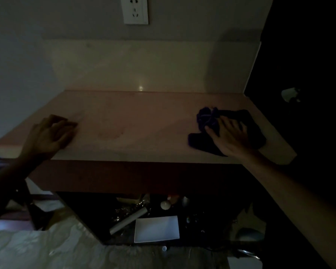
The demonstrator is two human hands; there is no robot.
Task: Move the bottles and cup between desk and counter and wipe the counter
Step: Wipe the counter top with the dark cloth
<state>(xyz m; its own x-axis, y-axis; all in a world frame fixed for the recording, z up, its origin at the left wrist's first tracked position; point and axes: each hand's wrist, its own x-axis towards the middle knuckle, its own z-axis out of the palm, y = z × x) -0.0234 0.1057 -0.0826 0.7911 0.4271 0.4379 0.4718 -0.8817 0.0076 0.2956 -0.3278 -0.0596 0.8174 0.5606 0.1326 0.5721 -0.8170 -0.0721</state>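
A pale pinkish counter (136,121) fills the middle of the dim view. On its right part lies a dark purple cloth (206,117), bunched at its left end. My right hand (231,134) presses flat on top of the cloth with the fingers spread. My left hand (50,133) rests palm down on the counter's left front corner, fingers loosely apart, holding nothing. No bottle or cup stands on the counter top.
A white wall socket (135,10) sits above the cream backsplash. Below the counter's front edge a dark desk (97,216) holds a white card (156,229), a pale tube (128,220) and small cluttered items. A light patterned fabric (47,247) lies at the lower left.
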